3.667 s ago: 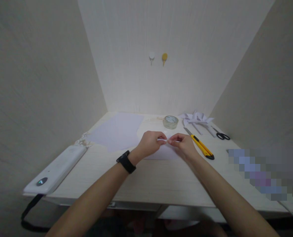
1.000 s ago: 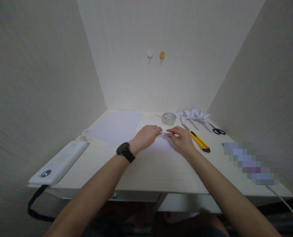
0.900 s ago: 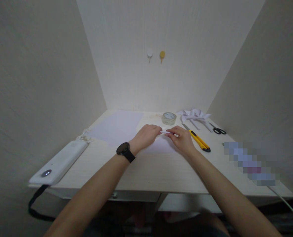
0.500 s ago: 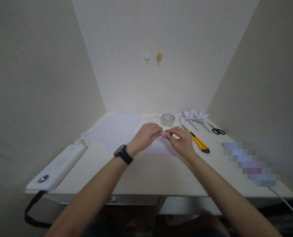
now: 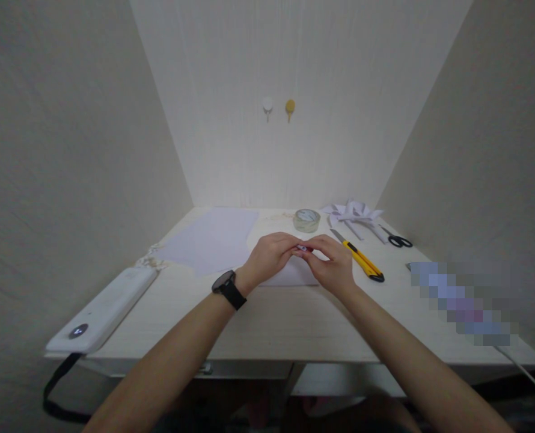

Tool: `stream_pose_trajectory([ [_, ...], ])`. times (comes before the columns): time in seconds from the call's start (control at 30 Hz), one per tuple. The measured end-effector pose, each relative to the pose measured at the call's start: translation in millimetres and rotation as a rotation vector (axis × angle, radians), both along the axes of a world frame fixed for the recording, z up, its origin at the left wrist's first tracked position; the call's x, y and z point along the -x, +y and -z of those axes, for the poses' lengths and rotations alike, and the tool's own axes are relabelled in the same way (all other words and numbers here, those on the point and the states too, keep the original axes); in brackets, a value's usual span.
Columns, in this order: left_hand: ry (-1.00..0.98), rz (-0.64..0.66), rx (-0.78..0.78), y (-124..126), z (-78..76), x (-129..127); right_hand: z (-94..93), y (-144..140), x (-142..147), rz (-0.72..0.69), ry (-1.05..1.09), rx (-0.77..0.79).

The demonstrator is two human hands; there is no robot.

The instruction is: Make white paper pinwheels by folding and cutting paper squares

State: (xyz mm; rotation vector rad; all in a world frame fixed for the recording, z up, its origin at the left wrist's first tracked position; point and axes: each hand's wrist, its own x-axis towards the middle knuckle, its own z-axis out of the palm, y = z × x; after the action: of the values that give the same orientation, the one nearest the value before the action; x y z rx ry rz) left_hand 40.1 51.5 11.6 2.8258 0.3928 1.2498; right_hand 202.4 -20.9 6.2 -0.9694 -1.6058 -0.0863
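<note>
My left hand (image 5: 270, 257), with a black watch on its wrist, and my right hand (image 5: 333, 262) meet fingertip to fingertip above the middle of the pale wooden desk (image 5: 290, 319). Between the fingertips they pinch a small piece of white paper (image 5: 303, 248), mostly hidden by the fingers. A white sheet (image 5: 290, 273) lies flat on the desk right under both hands. A yellow utility knife (image 5: 360, 260) lies just right of my right hand.
Larger white sheets (image 5: 213, 240) lie at the back left. A tape roll (image 5: 306, 220), folded paper pieces (image 5: 353, 213) and black scissors (image 5: 398, 240) sit at the back right. A white device (image 5: 103, 310) with a black strap rests on the left edge. Walls enclose three sides.
The hands have drawn closer together, the fingertips now touching around the small paper piece. They lifted slightly off the sheet. The view shifted a little.
</note>
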Motion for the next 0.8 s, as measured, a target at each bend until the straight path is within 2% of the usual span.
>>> stream_pose_trajectory([
  [0.17, -0.051, -0.032, -0.042, 0.2, 3.6, -1.1, 3.4, 3.7, -0.1, -0.009, -0.028, -0.157],
  [0.43, -0.034, 0.024, -0.040, -5.6, 1.6, -2.8, 4.7, 4.6, -0.8, -0.007, -0.047, -0.168],
  [0.8, -0.022, -0.012, -0.062, -4.2, 6.2, -2.8, 3.2, 3.1, -1.1, 0.034, -0.057, -0.161],
])
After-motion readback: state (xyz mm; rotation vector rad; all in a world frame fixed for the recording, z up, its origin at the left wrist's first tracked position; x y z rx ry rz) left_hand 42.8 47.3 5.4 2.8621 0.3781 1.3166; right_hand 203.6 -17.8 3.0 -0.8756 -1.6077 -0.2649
